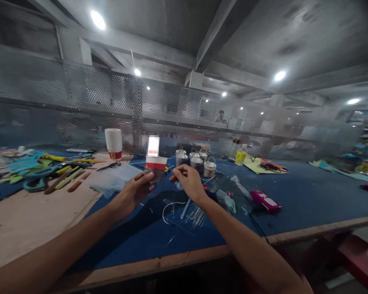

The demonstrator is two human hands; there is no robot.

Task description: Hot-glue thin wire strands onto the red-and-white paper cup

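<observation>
My left hand (pixel 134 191) holds a small paper cup (pixel 155 167) with a red and white rim, lifted above the blue table cover (pixel 309 196). My right hand (pixel 188 181) is just right of the cup, thumb and finger pinched near its rim; whether a thin wire sits between them I cannot tell. Below my hands lie white wire loops and thin clear strips (pixel 187 212). Several small cups with wire handles (pixel 198 161) stand behind my right hand.
A stack of paper cups (pixel 113 143) stands at the back left. Scissors and coloured tools (pixel 46 171) lie on the brown board (pixel 27 220) at left. A pink device (pixel 265 201) with a black cable lies at right. A perforated metal screen (pixel 79 106) runs behind the table.
</observation>
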